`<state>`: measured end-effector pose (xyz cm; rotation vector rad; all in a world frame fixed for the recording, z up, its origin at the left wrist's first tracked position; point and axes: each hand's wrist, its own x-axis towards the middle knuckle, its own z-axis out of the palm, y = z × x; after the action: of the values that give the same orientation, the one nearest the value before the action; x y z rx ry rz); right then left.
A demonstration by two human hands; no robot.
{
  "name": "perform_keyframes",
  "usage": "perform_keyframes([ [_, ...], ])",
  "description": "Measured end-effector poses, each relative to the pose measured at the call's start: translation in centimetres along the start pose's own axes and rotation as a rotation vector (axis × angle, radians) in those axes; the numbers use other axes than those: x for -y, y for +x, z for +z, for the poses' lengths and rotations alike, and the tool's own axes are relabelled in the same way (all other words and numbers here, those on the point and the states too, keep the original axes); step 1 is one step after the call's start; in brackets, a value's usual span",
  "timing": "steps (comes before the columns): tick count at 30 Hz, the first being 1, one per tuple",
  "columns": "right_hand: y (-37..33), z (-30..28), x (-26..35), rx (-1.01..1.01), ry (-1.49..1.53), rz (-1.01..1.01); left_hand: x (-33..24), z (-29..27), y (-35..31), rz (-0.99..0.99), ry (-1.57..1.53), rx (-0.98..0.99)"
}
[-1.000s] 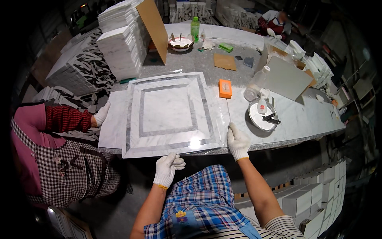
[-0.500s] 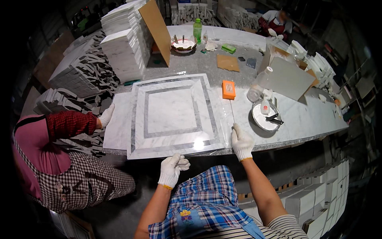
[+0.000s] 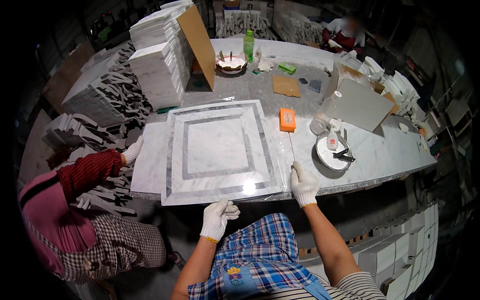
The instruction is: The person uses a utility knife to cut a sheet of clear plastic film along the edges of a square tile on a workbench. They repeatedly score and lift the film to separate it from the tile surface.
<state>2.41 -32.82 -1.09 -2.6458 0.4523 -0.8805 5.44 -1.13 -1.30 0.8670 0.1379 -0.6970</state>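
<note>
A grey-banded marble panel (image 3: 217,147) is laid on the desk (image 3: 240,89); at its front edge the left hand (image 3: 215,221) is placed, fingers curled. Beside clear film (image 3: 284,155), the right hand (image 3: 304,186) is set, fingers bent. Whether anything is grasped by either cannot be told.

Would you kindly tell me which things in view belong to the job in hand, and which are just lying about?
Likely in the work:
grey-banded white panel, nearest the left hand
clear film, beside the right hand

Apparently just lying about:
orange box
green bottle
brown board piece
</note>
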Motion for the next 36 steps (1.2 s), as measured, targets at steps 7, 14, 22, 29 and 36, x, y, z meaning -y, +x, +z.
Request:
perform_keyframes([
  [7, -0.4, -1.3, 0.3, 0.057, -0.024, 0.041, 0.0, 0.8, -1.0, 0.013, -0.007, 0.052],
  [14, -0.4, -1.8, 0.7, 0.06, -0.023, 0.072, 0.6, -0.1, -1.0, 0.005, -0.043, 0.014],
  [22, -0.8, -2.0, 0.4, 0.018, -0.037, 0.023, 1.3, -0.6, -1.2, 0.018, 0.003, -0.029],
  [29, -1.1, -2.2, -0.2, 0.07, -0.053, 0.068, 0.3, 0.5, -1.9, -0.012, -0.103, 0.116],
  [36, 1.4, -3.0, 2.2, 0.19, 0.138, 0.172, 0.8, 0.9, -2.4, 0.012, 0.076, -0.163],
])
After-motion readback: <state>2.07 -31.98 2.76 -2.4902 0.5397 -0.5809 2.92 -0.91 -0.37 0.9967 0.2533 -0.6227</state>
